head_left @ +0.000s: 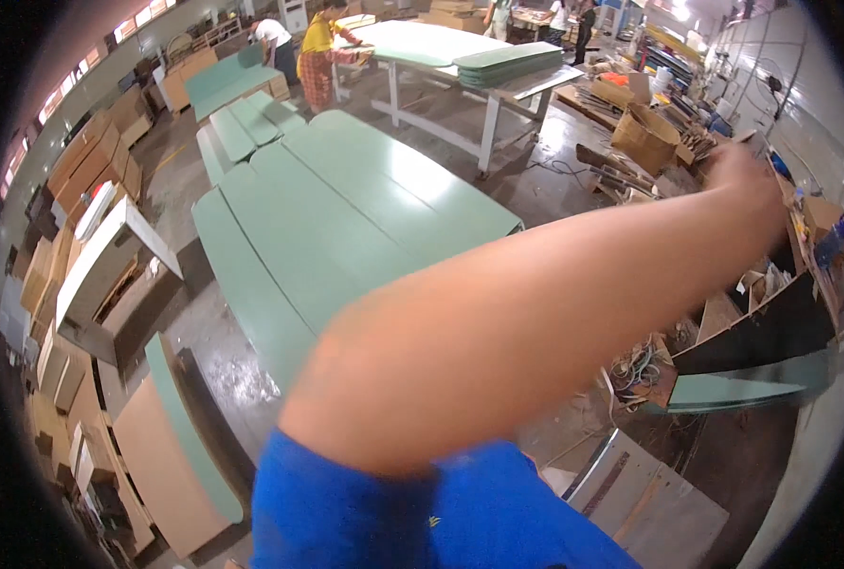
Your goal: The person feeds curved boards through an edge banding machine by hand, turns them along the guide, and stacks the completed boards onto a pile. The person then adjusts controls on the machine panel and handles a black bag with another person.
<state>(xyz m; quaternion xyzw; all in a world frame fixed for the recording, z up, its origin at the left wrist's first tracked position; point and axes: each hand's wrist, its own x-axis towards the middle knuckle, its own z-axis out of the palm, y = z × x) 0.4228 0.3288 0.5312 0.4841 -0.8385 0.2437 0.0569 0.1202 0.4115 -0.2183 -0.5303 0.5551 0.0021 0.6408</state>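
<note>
My left arm, in a blue sleeve, reaches across the front of my body to the far right. At its end my left hand [752, 178] is smeared by motion over the scrap-strewn side area, so its fingers cannot be made out. Nearest to it are wood offcuts [692, 147] and an open cardboard box [644, 135]. My right hand is not in view. In front of me lies a broad stack of glossy green panels [346, 209], partly hidden by my forearm.
Another person in a yellow top [317, 43] works at a white-legged table [490, 128] bearing green panels. A brown board with a green edge [171, 465] leans at the lower left. Tangled cords [640, 370] and curved green pieces [735, 391] lie at the right.
</note>
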